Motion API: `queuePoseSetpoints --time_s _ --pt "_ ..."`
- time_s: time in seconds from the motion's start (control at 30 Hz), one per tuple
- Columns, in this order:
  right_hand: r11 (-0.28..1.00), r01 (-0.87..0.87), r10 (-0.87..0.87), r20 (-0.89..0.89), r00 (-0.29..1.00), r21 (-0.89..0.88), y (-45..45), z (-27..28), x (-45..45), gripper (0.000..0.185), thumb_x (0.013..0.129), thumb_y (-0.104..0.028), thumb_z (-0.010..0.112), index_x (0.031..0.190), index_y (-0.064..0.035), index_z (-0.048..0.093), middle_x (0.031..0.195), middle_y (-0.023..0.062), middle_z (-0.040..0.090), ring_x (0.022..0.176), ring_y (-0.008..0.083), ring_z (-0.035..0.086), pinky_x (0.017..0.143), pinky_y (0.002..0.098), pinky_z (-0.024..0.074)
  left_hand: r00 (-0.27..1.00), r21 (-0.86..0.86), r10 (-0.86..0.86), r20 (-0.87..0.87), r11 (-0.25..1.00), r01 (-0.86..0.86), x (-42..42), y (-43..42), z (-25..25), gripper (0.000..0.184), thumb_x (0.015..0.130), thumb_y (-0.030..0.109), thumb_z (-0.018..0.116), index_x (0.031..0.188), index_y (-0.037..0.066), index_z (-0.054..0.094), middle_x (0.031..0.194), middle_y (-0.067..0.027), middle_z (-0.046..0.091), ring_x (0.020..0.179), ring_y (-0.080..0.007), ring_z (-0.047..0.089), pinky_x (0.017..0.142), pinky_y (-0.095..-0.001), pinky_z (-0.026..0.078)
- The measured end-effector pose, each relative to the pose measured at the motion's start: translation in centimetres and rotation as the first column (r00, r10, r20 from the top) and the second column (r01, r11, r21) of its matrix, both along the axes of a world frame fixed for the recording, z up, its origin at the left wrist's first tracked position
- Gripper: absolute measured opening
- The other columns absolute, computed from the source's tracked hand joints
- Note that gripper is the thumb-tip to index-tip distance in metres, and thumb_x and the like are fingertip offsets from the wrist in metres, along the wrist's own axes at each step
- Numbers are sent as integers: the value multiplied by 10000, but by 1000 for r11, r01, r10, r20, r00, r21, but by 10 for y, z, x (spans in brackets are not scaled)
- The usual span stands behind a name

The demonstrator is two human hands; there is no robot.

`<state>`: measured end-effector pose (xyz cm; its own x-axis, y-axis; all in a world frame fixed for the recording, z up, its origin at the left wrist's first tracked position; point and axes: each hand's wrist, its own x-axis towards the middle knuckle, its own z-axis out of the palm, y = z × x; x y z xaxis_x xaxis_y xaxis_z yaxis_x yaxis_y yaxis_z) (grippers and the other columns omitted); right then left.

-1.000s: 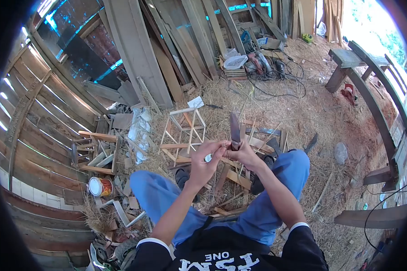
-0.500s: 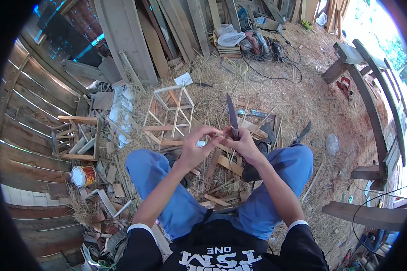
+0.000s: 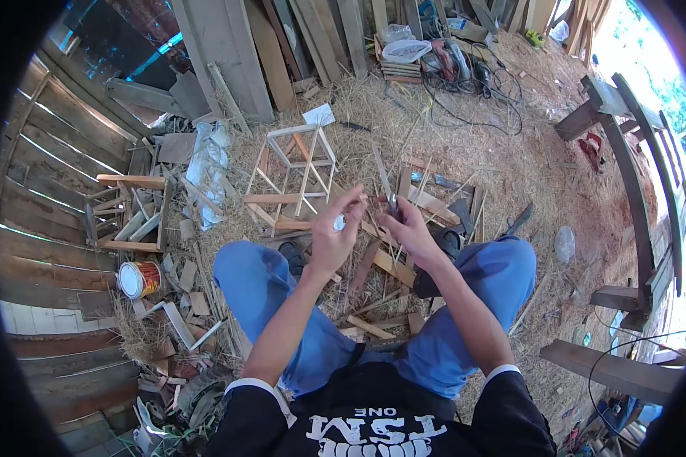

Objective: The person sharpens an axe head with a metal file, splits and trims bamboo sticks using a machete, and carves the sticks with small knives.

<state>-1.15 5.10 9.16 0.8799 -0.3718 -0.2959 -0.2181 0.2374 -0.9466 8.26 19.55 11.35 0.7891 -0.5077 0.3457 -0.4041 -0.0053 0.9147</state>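
My right hand [image 3: 410,234] is closed round the handle of a knife [image 3: 382,169], its narrow blade pointing away from me and leaning slightly left. My left hand [image 3: 335,232] is beside it, thumb and fingertips pinched together; whatever is between them is too small to make out. A gap separates the two hands. Just beyond my left hand, an open frame of thin wooden bars [image 3: 273,199] stands on the ground. Wood strips and offcuts [image 3: 391,268] lie below my hands, between my feet.
To the left are a small wooden stool [image 3: 133,182], a paint can [image 3: 132,280] and scraps. Another blade [image 3: 520,220] lies right of my knee. Power tools with cords [image 3: 453,65] sit at the back by leaning boards [image 3: 225,53]. A curved wooden piece [image 3: 629,190] stands right.
My hands have moved apart from each other. The knife's blade has turned and shows paler, leaning further left. The view has shifted slightly.
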Motion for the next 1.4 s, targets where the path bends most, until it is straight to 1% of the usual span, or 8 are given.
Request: queuePoseSetpoints --time_s 0.1,0.2,0.27,0.4,0.6,1.1,1.2,1.4 --pt "998 33 -35 -43 998 -47 -8 -12 -1 294 953 -129 598 1239 -61 581 765 -70 479 652 25 445 563 220 351 995 -68 100 -7 993 -100 13 2 -8 313 929 104 692 1222 -1 656 1043 -118 725 881 -161 706 773 -281 549" --pt "998 15 -8 -129 992 59 -14 -4 -6 335 953 -111 574 1282 -48 569 835 -45 554 679 35 464 590 220 370 987 -100 147 -73 983 -153 22 5 -5 298 941 125 695 1211 3 661 965 -76 698 826 -113 670 743 -259 547" --pt "995 51 -42 -100 994 83 -14 -3 -7 382 953 -101 564 1330 -39 536 901 -13 605 699 50 484 616 226 393 971 -116 184 -154 973 -202 25 7 -6 288 950 131 690 1205 0 661 924 -55 677 801 -94 648 727 -247 544" --pt "988 78 -69 -72 995 130 -16 -8 -10 495 951 -86 554 1428 -24 434 1025 52 663 738 78 521 667 239 432 946 -150 130 -295 972 -181 29 8 -5 323 966 134 669 1255 -3 621 899 -38 650 802 -77 628 700 -245 556" --pt "989 84 -74 -87 993 120 -14 -9 -11 554 943 -68 565 1464 -62 376 1033 67 655 741 90 536 681 245 444 924 -166 82 -373 974 -154 27 6 -8 325 985 170 644 1273 24 610 895 -31 655 795 -81 622 677 -253 548" --pt "990 47 -25 -159 987 135 -15 -15 -10 540 966 -89 561 1473 -94 375 1101 70 648 741 82 543 656 242 452 916 -149 52 -398 982 -120 32 7 -14 294 1011 169 593 1270 31 576 928 -57 681 855 -106 654 679 -255 557" --pt "989 61 -39 -162 986 137 -15 -14 -10 524 970 -98 559 1466 -95 388 1103 66 654 734 78 543 658 238 454 921 -144 54 -385 983 -117 31 7 -12 305 1024 191 574 1277 21 561 914 -53 671 792 -74 609 697 -255 534" --pt "984 72 -43 -178 983 160 -16 -13 -11 478 977 -108 560 1435 -103 423 1076 54 665 718 79 547 652 235 456 930 -158 56 -363 980 -121 35 10 -16 289 1056 181 498 1297 27 542 914 -42 653 818 -82 594 735 -267 521"
